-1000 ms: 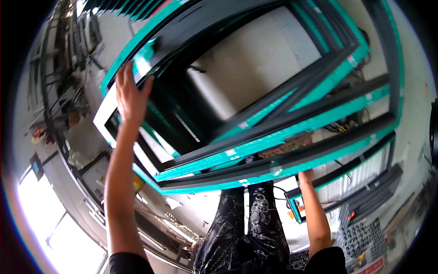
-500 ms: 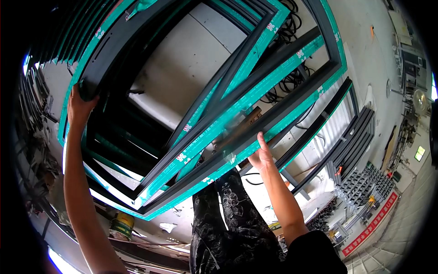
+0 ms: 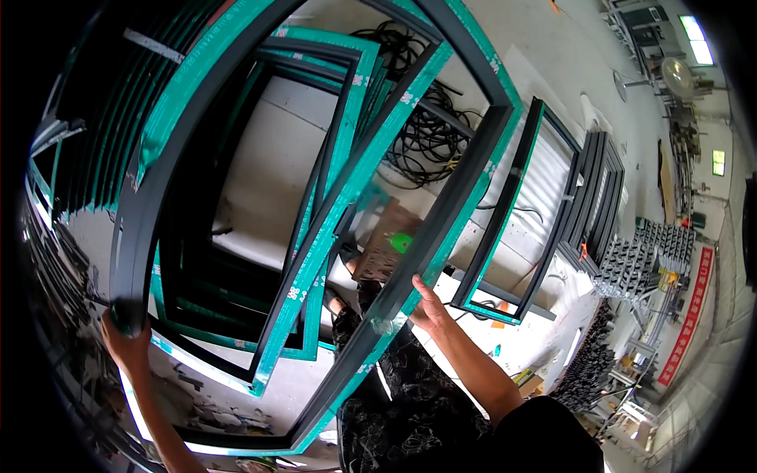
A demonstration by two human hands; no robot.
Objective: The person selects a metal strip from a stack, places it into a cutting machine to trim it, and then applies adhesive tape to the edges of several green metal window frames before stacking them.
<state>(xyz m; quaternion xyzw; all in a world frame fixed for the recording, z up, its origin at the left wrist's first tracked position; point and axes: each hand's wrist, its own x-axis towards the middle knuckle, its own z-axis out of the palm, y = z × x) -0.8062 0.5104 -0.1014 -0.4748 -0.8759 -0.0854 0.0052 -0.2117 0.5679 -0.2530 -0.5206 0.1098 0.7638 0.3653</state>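
A pale, scuffed floor (image 3: 579,67) spreads across the workshop, with a window (image 3: 696,39) and a round fan (image 3: 676,76) at the upper right and a red banner (image 3: 686,315) along the right. Piled metal pieces (image 3: 650,256) stand at mid right, beside a stack of dark frames (image 3: 591,189). The large black-and-green frame (image 3: 445,229) fills the picture's centre and left; through its opening show smaller frames (image 3: 335,197), tangled black cable (image 3: 422,150) and a brown block (image 3: 374,260) with a green thing (image 3: 400,242) on it. The left hand (image 3: 126,339) grips its bar at lower left. The right hand (image 3: 428,306) holds its edge at lower centre, thumb on top, fingers hidden.
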